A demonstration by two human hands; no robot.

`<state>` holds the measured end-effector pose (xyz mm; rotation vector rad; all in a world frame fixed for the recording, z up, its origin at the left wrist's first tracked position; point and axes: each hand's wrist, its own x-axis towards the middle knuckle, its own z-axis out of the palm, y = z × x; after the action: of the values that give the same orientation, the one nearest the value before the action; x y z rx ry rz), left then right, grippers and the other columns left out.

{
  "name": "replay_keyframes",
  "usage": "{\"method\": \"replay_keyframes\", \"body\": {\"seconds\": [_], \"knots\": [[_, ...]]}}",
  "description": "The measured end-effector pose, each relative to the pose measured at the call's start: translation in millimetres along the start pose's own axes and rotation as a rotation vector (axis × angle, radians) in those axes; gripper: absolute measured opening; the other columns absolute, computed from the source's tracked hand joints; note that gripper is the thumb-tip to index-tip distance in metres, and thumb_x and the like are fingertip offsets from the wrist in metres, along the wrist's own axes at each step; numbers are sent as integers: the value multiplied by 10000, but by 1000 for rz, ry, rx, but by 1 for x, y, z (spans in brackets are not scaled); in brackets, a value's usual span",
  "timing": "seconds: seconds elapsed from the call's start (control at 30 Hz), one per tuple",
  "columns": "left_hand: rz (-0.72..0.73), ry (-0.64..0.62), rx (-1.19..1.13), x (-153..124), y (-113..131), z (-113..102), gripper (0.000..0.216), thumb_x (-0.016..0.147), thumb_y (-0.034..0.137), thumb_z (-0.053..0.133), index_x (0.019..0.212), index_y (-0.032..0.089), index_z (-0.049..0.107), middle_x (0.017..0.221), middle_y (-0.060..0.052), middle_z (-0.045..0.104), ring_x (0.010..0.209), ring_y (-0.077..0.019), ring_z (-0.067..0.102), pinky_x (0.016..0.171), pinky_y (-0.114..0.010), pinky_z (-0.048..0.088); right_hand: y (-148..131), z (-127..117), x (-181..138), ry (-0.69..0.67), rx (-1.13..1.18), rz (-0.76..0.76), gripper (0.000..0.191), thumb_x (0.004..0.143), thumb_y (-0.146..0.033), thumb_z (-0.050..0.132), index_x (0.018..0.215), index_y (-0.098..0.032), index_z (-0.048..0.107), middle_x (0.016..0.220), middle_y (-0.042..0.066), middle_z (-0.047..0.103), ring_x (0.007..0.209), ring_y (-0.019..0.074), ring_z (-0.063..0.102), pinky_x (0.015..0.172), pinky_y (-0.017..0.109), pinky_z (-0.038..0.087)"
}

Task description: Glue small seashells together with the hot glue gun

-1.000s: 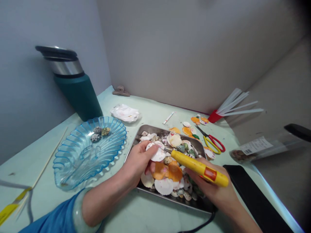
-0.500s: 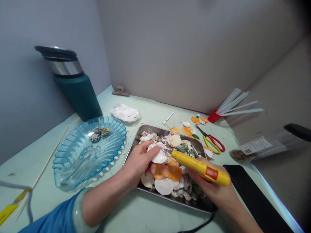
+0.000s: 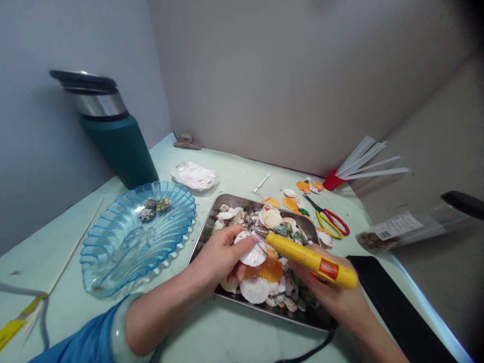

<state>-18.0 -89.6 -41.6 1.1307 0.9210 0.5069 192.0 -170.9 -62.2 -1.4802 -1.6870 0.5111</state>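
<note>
Pinched in my left hand (image 3: 223,252) is a white scallop shell (image 3: 252,256), thumb on its upper face. My right hand (image 3: 333,287) is wrapped round a yellow hot glue gun (image 3: 302,254), whose metal nozzle points left, very close to the shell's upper edge; whether they touch I cannot tell. Both hands are over a metal tray (image 3: 260,304) heaped with small shells. Among the heap, an orange scallop shell (image 3: 271,269) and another white scallop shell (image 3: 254,290) lie just below the held one.
Left stands a blue shell-shaped dish (image 3: 177,222) with pebbles, with a teal bottle (image 3: 121,146) behind it. Right of the tray are scissors (image 3: 335,222), loose orange and white shells, and a red cup (image 3: 333,180) of glue sticks. A black cord runs from the tray's front corner.
The scallop shell in my left hand has shifted slightly right and down, its edge passing below the nozzle. The glue gun has hardly moved.
</note>
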Motion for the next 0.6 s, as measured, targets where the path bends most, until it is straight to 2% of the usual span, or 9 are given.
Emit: {"method": "replay_keyframes", "body": {"seconds": [0.27, 0.6], "knots": [[-31, -21, 48, 1, -3, 0, 301, 821, 483, 549, 760, 189, 522, 335, 75, 456, 282, -59, 331, 292, -139, 230, 1, 0, -1, -37, -37, 1, 111, 849, -294, 638, 783, -209, 612, 641, -29, 611, 521, 119, 552, 476, 224, 447], [-14, 3, 29, 0, -1, 1, 304, 819, 475, 553, 742, 183, 518, 333, 78, 446, 281, -50, 311, 295, -136, 231, 2, 1, -1, -30, -10, 2, 105, 853, -289, 637, 793, -206, 618, 677, -21, 612, 572, 122, 566, 507, 225, 449]]}}
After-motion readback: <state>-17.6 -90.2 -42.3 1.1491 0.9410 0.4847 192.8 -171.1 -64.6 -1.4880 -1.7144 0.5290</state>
